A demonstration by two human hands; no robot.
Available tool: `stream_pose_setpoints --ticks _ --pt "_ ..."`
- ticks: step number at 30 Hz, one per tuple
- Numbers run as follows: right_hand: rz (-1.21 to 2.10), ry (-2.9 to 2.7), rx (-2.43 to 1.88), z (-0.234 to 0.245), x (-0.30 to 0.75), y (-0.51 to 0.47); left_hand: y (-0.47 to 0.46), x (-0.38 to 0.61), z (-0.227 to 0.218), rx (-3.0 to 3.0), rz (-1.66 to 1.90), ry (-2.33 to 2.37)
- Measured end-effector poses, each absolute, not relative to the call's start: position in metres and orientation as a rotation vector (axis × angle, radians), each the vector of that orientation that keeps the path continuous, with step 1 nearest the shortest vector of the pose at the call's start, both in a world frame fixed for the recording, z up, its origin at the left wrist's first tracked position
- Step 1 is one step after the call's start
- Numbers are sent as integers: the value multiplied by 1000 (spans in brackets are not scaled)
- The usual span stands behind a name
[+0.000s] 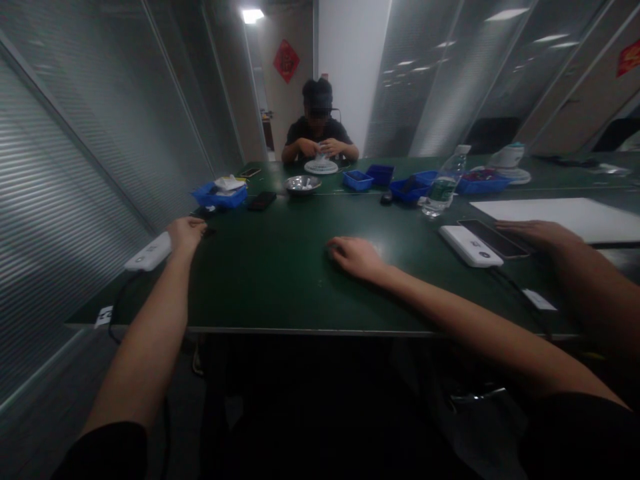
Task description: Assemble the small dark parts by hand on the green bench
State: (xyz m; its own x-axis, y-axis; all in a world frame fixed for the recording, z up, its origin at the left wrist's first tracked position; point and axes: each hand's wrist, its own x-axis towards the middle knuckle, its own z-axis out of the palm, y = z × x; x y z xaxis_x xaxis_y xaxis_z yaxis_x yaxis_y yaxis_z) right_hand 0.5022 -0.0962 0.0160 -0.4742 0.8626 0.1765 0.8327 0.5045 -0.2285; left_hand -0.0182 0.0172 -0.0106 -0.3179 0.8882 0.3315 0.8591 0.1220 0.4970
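Ideally resting the right hand (355, 259) lightly on the green table (270, 283), with half-curled fingers hiding any hold. Pinching gently with the left hand (187, 235) beside the white box (149, 254), nearly closed fingertips being at or around the small dark piece (211, 232), too blurred to tell.

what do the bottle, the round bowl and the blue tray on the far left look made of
Bottle: probably thin, glossy plastic; it is see-through.
Bowl: likely polished metal, judging by its silvery shine.
Blue tray: perhaps moulded plastic, given its even colour; the blur leaves its finish unclear.
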Motion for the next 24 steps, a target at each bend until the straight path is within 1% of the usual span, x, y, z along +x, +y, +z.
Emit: stream_pose_setpoints --ticks 4,8,13,19,24 --pt "157 -2490 -1438 16 502 -96 12 -13 -7 1636 1026 2434" --pt "150 -2485 -1448 17 502 -96 4 0 0 1588 990 2516" --pt "154 -2493 -1439 16 503 -95 -3 12 3 1521 945 2542" --pt "170 -2489 -1409 12 504 -93 2 4 -5 1490 1008 2529" --pt "177 -2481 -1411 14 504 -94 6 1 -5 1336 1063 2506"
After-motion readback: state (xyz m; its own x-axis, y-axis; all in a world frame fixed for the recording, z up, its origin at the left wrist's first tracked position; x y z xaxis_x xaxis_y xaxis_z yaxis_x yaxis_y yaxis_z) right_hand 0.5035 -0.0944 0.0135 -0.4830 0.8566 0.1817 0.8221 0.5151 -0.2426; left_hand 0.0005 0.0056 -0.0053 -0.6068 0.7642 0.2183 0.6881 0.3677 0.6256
